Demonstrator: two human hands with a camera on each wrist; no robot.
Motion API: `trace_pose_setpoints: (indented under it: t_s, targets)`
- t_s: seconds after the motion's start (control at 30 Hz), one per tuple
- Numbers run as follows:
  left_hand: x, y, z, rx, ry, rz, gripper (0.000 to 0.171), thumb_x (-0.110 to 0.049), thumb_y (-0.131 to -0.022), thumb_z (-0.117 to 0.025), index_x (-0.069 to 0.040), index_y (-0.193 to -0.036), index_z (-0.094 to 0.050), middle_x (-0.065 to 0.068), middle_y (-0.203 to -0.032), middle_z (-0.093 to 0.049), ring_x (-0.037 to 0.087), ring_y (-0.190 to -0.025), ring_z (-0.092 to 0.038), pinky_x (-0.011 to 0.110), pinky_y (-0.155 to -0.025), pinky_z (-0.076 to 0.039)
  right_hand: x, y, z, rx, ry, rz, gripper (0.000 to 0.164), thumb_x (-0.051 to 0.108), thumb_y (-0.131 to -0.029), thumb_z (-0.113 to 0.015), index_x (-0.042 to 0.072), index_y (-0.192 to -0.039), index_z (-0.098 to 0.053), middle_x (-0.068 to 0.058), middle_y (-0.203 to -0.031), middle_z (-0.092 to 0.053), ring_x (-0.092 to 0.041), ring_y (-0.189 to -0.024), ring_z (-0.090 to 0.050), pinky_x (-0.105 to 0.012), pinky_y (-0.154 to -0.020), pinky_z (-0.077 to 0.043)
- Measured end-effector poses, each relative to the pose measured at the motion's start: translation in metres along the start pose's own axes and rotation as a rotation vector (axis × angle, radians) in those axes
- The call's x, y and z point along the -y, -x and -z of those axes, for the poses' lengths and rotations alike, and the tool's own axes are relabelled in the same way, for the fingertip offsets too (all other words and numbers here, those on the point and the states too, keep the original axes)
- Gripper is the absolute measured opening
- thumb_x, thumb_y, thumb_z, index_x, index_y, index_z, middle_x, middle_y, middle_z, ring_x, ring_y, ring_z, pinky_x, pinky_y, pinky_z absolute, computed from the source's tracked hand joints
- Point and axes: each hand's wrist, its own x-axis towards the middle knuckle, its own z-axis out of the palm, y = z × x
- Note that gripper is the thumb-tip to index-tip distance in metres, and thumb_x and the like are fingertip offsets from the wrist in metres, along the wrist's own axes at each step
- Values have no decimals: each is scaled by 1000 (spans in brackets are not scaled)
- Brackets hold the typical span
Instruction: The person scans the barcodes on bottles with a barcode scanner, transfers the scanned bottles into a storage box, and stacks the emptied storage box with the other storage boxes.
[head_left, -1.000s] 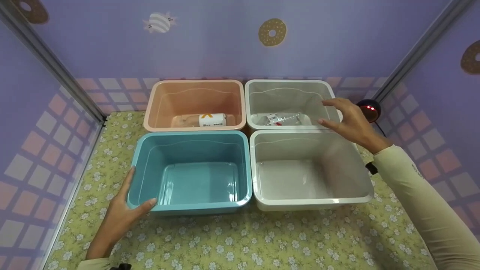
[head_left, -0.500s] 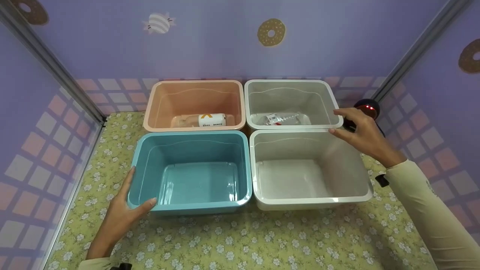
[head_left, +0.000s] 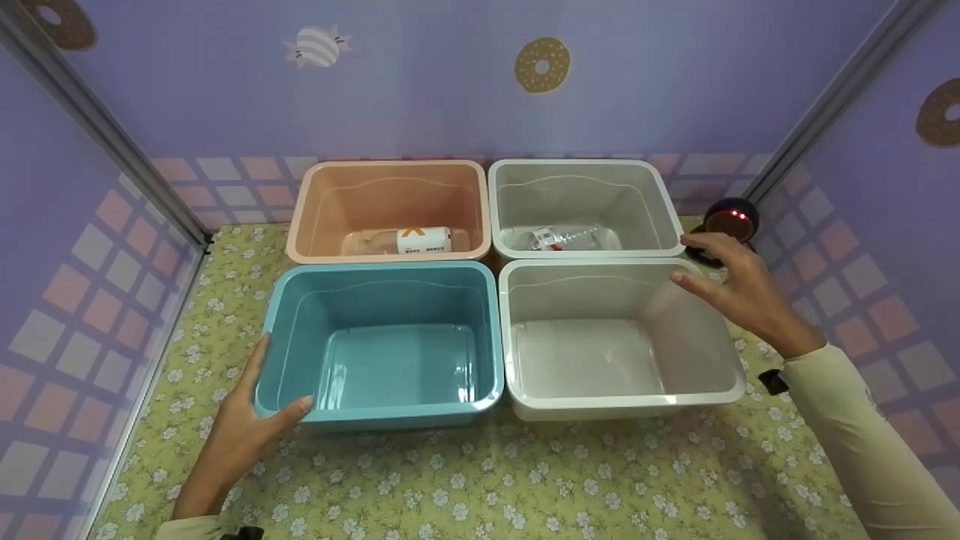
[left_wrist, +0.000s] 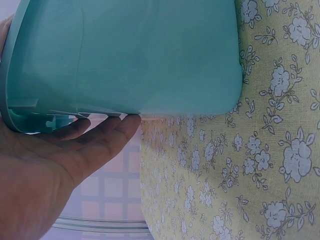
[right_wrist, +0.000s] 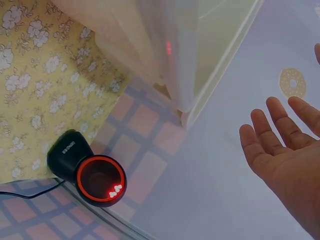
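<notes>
My left hand [head_left: 236,420] rests against the near left corner of the blue bin [head_left: 379,414], thumb at the front rim and fingers along the outer side wall. In the left wrist view its fairly straight fingers [left_wrist: 107,137] touch the bin's outside. My right hand [head_left: 742,289] hovers over the right end of the near white bin [head_left: 622,405], holding nothing, thumb and fingers apart. Behind it stands the far white bin [head_left: 585,166] with a clear plastic bottle [head_left: 566,238] lying inside. A bottle with a white label [head_left: 424,240] lies in the peach bin [head_left: 390,166].
A black round device [right_wrist: 100,180] with red lights and a cable stands right of the far white bin. The bins sit side by side in two rows on a flowered cloth [head_left: 450,480]. Purple walls [head_left: 420,97] close off the back and sides.
My right hand has moved right and toward me, from above the far white bin to the near white bin's right end. My left hand has stayed at the blue bin.
</notes>
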Motion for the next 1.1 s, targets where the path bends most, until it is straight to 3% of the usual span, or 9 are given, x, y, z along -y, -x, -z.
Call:
trace_pose_setpoints:
  t_s: [0.3, 0.4, 0.57, 0.67, 0.9, 1.1]
  targets:
    - [-2, 0, 2, -7, -5, -13, 112, -42, -102, -78, -51, -173, 8, 21, -183, 5, 66, -161, -6, 94, -114, -19, -5, 18, -6, -36, -37, -19, 54, 6, -97, -86, 6, -148, -69, -13, -147, -67, 3, -131, -55, -13, -106, -40]
    - [-3, 0, 1, -12, 1, -24, 111, -41, -102, -78, -51, -174, 7, 21, -184, 5, 65, -161, -6, 94, -114, -19, -4, 24, -8, -48, -40, -23, 54, 6, -97, -86, 5, -148, -69, -11, -147, -68, -3, -131, -57, -12, -105, -40]
    - [-4, 1, 0, -18, 14, -24, 111, -43, -102, -79, -53, -173, 6, 18, -184, 5, 64, -162, -3, 94, -115, -16, -2, 35, -10, -54, -32, -57, 54, 9, -99, -85, 5, -150, -68, -13, -152, -64, -29, -133, -60, -10, -103, -40]
    - [-4, 1, 0, -21, 12, -18, 112, -44, -101, -79, -54, -173, 7, 17, -184, 6, 64, -162, -2, 94, -114, -15, -1, 41, -11, -60, -31, -62, 56, 7, -98, -85, 2, -151, -66, -16, -153, -62, -36, -133, -59, -11, -106, -40]
    - [-5, 2, -1, -19, 10, -7, 111, -46, -102, -79, -55, -172, 7, 15, -184, 7, 63, -163, -2, 94, -115, -15, -2, 52, -16, -106, -78, -44, 58, -3, -93, -86, -3, -148, -67, -19, -151, -64, 1, -134, -53, -13, -111, -40]
    - [-4, 2, -2, -21, 22, -4, 111, -45, -101, -80, -58, -171, 6, 15, -184, 7, 64, -162, -3, 94, -115, -15, -1, 60, -19, -127, -92, -39, 59, -5, -92, -86, 0, -148, -68, -20, -150, -65, -1, -132, -54, -13, -108, -42]
